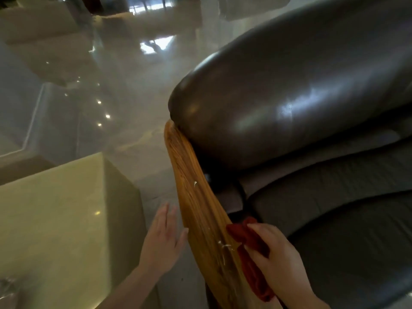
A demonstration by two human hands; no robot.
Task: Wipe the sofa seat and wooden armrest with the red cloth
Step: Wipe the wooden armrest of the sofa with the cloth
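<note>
A long wooden armrest (196, 197) runs from the lower middle up to the dark leather backrest (289, 90). White smears show on the wood near its lower part. My right hand (276, 257) is shut on the red cloth (249, 241) and presses it against the armrest's right edge. My left hand (163, 237) is open with fingers spread, its thumb touching the armrest's left side. The dark sofa seat (347, 219) lies to the right of the armrest.
A pale yellow-green block-shaped table (55, 219) stands close on the left of the armrest. Glossy tiled floor (133, 121) with light reflections stretches beyond. Blurred pale furniture sits at the top left.
</note>
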